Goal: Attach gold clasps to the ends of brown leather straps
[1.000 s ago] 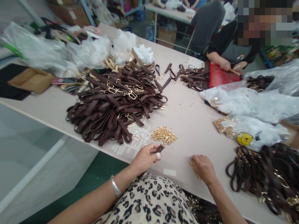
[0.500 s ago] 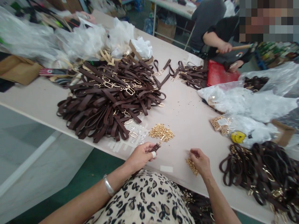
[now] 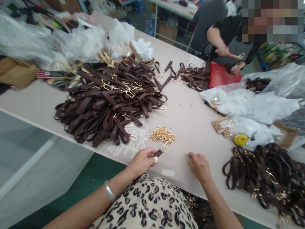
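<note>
My left hand (image 3: pixel 142 161) is closed on the end of a brown strap (image 3: pixel 158 152) with a gold clasp, held just above the table's near edge. My right hand (image 3: pixel 199 164) rests on the beige table (image 3: pixel 190 117) with fingers curled over a few small gold pieces (image 3: pixel 189 164); what it grips is too small to name. A small heap of gold clasps (image 3: pixel 162 135) lies just beyond my left hand. A large pile of brown straps (image 3: pixel 107 101) with gold buckles spreads to the left.
Another pile of brown straps (image 3: pixel 267 175) lies at the right, with plastic bags (image 3: pixel 250 105) and a bag of gold parts (image 3: pixel 222 125) behind it. Across the table a person holds a wooden-handled tool (image 3: pixel 228 55) over a red pad (image 3: pixel 221 78). More bags (image 3: pixel 71 41) are at the far left.
My right hand has drawn back from the scattered gold pieces and curled its fingers. The person opposite lifted the tool off the red pad. The view shifted slightly.
</note>
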`<state>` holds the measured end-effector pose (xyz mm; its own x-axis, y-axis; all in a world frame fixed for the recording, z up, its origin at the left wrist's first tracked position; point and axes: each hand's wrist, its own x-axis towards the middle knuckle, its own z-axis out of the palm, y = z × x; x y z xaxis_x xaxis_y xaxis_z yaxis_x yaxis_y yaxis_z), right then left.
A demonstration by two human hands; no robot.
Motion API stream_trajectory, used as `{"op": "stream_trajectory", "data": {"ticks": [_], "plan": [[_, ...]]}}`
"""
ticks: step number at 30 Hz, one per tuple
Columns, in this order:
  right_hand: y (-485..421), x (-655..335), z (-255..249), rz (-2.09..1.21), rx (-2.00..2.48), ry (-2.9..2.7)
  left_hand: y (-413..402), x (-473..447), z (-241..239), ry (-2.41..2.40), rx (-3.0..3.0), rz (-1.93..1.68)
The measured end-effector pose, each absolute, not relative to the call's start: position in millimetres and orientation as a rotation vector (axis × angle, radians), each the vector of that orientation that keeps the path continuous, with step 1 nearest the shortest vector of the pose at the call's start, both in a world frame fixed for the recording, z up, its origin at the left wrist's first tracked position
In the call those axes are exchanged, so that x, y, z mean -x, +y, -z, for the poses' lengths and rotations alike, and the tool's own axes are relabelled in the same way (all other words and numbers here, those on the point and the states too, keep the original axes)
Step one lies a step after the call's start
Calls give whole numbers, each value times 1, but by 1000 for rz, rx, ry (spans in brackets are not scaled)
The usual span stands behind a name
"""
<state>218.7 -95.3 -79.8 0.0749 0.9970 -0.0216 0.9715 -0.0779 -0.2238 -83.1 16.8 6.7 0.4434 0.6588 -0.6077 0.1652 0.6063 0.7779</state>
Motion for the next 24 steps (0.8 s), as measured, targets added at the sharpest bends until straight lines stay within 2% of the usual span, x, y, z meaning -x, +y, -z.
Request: {"op": "stream_trajectory", "data": {"ticks": [6,13,20,24], "plan": [[-87,-217,78,-288,2164,-1948,14,81,-5,1095,-930,-364],[-70,-193,72,-474,2055,-1600,15,79,0,1124,-969,-415],[-54,-99,29,-799,1707,-1319,17,72,-6,1109,-1074,-485],[-46,-78,9,-776,1604,-1296,14,74,-6,1092,-1176,-526]]}}
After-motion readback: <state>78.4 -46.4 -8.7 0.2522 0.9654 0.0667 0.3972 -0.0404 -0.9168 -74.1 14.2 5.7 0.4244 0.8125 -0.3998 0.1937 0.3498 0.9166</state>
